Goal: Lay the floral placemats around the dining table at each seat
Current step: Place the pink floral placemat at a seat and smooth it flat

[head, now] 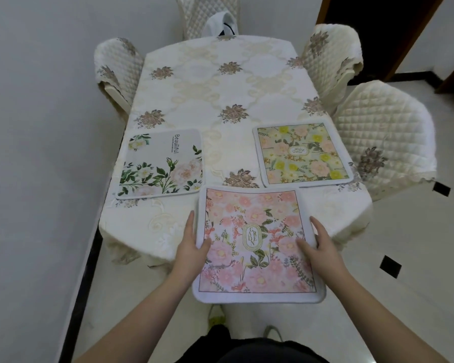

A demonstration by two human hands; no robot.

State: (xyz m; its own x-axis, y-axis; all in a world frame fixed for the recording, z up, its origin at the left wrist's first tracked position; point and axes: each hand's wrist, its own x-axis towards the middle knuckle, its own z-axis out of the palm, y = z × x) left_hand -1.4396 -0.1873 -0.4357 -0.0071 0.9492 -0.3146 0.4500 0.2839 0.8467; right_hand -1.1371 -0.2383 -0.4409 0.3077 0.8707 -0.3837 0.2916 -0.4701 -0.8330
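Four chairs in quilted cream covers with embroidered brown flowers crowd the desk (220, 87), which is draped in a cream damask cloth patterned with the same brown bouquets: one chair on the left (117, 66), one at the far end (207, 17) with a white bag (222, 23) on its seat, and two on the right, the farther (330, 56) and the nearer (385, 137). The floor (409, 258) is glossy pale tile with small black insets. Two square, soft-edged placemats already lie flat on the cloth: a white-and-green rose placemat printed "Beautiful" (160, 163) on the left, and a yellow-and-pink flowered placemat with a white border (302, 153) on the right. A third, a pink floral placemat with a "GARDEN" oval (254, 244), is held over the near edge of the desk, its near half hanging out beyond the cloth. The left hand (192, 242) grips its left border, thumb on top and fingers beneath; the right hand (317, 244) grips the right border likewise.
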